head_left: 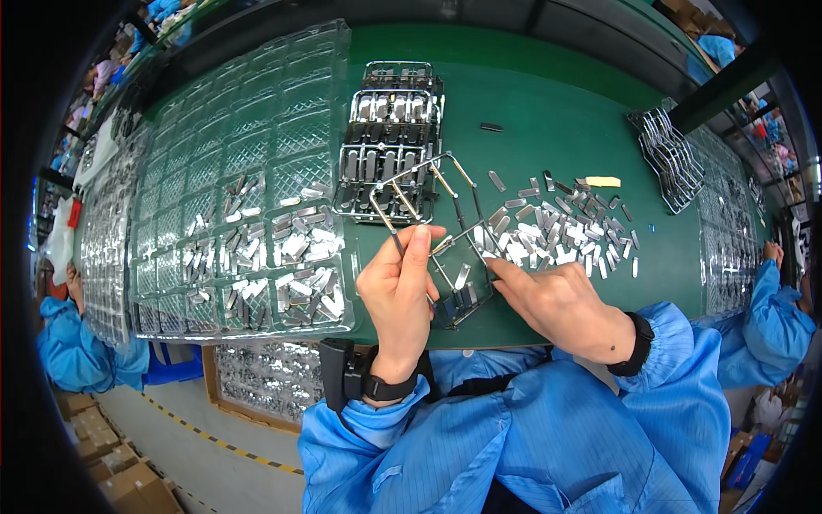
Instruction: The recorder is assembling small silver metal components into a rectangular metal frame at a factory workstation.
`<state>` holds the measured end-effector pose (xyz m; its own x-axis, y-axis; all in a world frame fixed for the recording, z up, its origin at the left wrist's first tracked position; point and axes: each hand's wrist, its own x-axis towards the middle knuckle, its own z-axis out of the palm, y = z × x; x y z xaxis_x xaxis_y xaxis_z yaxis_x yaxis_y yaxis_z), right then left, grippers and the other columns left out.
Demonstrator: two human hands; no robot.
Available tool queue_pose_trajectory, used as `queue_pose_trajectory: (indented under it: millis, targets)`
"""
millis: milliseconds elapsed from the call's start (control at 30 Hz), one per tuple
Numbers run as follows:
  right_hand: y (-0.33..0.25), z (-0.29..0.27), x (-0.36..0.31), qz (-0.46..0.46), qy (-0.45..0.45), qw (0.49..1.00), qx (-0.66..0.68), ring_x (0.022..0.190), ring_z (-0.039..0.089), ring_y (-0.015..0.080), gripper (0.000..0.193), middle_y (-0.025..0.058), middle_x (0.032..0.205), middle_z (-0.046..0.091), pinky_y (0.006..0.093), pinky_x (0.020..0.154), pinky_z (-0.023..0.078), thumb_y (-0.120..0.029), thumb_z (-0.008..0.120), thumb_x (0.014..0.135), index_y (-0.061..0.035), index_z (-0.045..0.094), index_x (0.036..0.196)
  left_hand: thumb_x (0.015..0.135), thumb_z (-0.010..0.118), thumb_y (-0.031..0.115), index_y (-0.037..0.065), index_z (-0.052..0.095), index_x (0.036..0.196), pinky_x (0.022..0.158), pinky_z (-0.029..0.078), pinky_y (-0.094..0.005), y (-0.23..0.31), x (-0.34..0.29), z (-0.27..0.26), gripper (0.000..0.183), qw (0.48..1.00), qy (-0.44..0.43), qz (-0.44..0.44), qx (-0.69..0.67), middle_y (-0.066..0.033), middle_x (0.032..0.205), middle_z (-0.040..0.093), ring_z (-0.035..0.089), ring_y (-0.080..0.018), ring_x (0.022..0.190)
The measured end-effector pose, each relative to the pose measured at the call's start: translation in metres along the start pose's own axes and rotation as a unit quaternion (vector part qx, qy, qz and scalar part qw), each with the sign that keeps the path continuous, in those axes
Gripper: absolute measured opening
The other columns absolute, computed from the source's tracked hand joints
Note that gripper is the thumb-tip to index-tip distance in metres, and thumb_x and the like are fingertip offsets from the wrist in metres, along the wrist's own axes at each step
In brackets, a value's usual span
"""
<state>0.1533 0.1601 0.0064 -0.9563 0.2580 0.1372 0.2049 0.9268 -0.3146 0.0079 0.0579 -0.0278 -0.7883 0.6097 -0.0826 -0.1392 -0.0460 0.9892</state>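
Thin rod frame (460, 212), held above the surface (531, 81), near the middle of its near edge. From left: clear tray (168, 174) holding shiny pieces (300, 244); left hand (401, 295), fingers pinching the frame; right hand (556, 301), fingers against its side, grip unclear; scattered silver pieces (572, 231). Steady left support and light right pressure should avoid bending it.

A small yellow slip (603, 182) lies on the green bench (556, 94). At lower left, a yellow-and-black striped line (224, 445) runs across the grey floor (248, 493), near brown cardboard boxes (133, 493). A co-worker's blue sleeve (77, 343) shows at far left, another person's sleeve (775, 321) at far right.
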Motion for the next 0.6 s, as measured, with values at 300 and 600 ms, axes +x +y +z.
queue_pose_trajectory:
  millis: [300,600]
  targets:
    - [-0.0004,-0.0047,-0.0004,-0.093,0.115,0.986,-0.080,0.045,0.053,0.0128,0.029,-0.0005,0.053,0.049,0.0269,0.042,0.041,-0.011,0.065,0.078,0.0013,0.061,0.104,0.095,0.054,0.025,0.001,0.067,0.092,0.034,0.024,-0.0183,0.0014,0.0047,-0.0021,0.028,0.999,-0.017,-0.030,-0.036,0.0042,0.045,0.045,0.036,-0.0009,0.035]
    - [-0.0003,-0.0071,-0.0033,-0.176,0.067,0.980,-0.057,0.042,0.050,0.0096,0.041,-0.0029,0.053,0.048,0.0252,0.040,0.039,-0.011,0.073,0.075,0.0005,0.061,0.113,0.096,0.051,0.026,-0.001,0.065,0.090,0.032,0.020,-0.0192,0.0002,0.0078,0.0021,0.031,0.994,-0.068,-0.061,-0.060,0.0037,0.042,0.042,0.030,-0.0020,0.032]
